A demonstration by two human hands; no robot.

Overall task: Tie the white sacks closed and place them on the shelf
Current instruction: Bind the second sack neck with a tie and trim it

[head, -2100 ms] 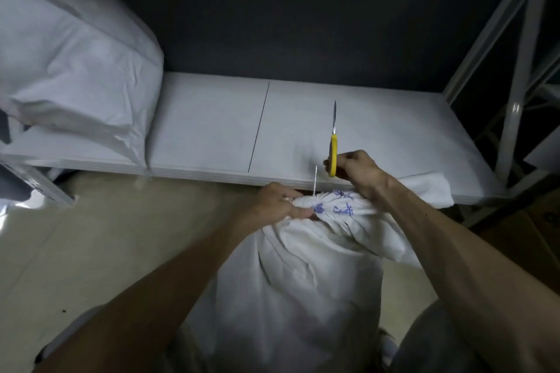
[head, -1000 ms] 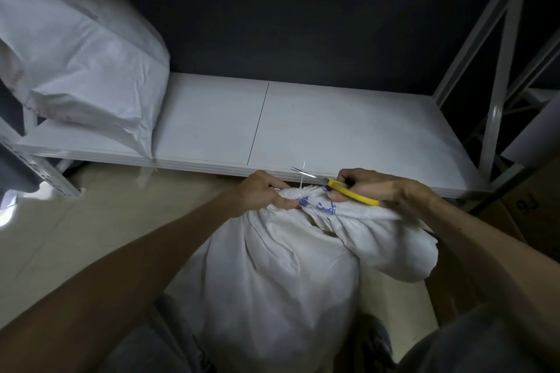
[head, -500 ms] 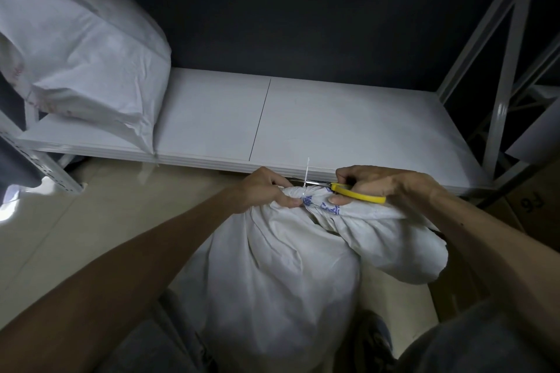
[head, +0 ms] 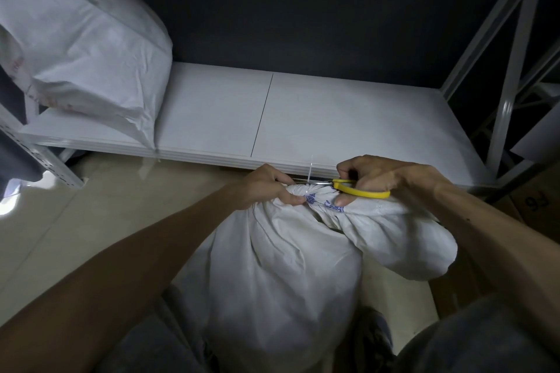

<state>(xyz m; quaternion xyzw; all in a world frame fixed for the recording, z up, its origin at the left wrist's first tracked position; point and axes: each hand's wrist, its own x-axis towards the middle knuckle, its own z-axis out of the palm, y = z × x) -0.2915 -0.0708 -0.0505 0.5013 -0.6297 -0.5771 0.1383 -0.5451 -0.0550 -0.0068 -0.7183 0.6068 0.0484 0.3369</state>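
Observation:
A full white sack (head: 281, 278) stands on the floor between my knees, its neck bunched and bound by a white cable tie (head: 311, 171) whose tail sticks straight up. My left hand (head: 266, 186) pinches the gathered neck just left of the tie. My right hand (head: 381, 175) holds yellow-handled scissors (head: 360, 189) level, with the blades around the base of the tie's tail. The sack's folded-over top, with blue print, hangs to the right. A second white sack (head: 91, 51) lies on the left end of the white shelf (head: 348, 121).
The low shelf has grey metal uprights (head: 509, 76) with diagonal braces at the right and a slotted post (head: 45, 160) at the left. A cardboard box (head: 536, 203) sits at the right. The tiled floor (head: 75, 221) extends to the left.
My right hand swung the scissors from pointing upward to lying level, and brought the blades left against the tie's tail. My left hand kept hold of the sack's neck.

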